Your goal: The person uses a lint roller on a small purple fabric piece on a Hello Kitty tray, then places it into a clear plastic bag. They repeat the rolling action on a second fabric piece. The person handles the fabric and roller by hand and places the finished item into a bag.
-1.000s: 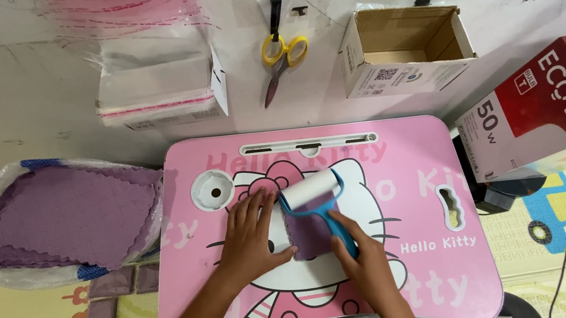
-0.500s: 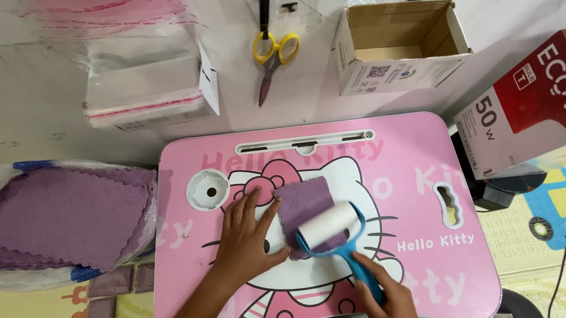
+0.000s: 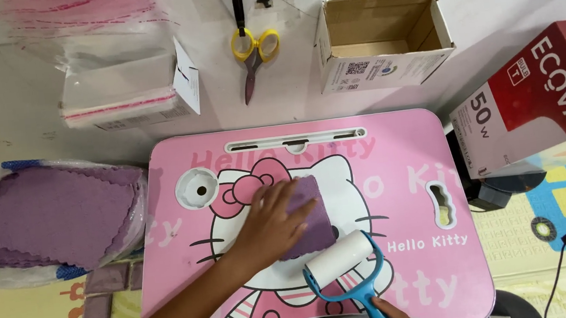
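While I press flat: left hand spread open on purple cloth, frame centre.
Right grip: wrapped round lint roller handle, lower right of cloth.

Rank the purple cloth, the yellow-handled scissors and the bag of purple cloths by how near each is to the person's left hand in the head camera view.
1. Purple cloth: directly under the left hand, on the pink table.
2. Yellow-handled scissors: straight up the picture from the hand, beyond the table's far edge.
3. Bag of purple cloths: far out to the left, off the table.
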